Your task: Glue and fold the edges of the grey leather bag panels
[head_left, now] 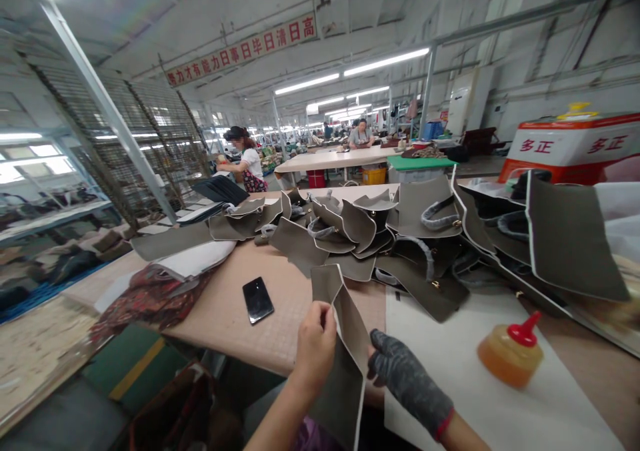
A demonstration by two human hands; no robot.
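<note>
A grey-brown panel piece (340, 377) with pale edges stands folded at the near edge of the table. My bare left hand (317, 341) pinches its upper left edge, fingers closed. At its right edge is my right hand (400, 374), in a grey glove with bare fingertips, its fingers closed together on the edge. Behind lie many similar panels (300, 241) with wrapped handles and small gold fittings. Right of my right hand, a glue bottle (510, 354) with a red nozzle and amber contents stands on a white sheet (430, 397).
A black phone (258, 300) lies on the brown table (220, 317), left of my left hand. Patterned red cloth (150, 301) hangs over the left edge. A red and white tin (570, 145) stands at the back right. Two people (253, 162) (361, 135) are farther back.
</note>
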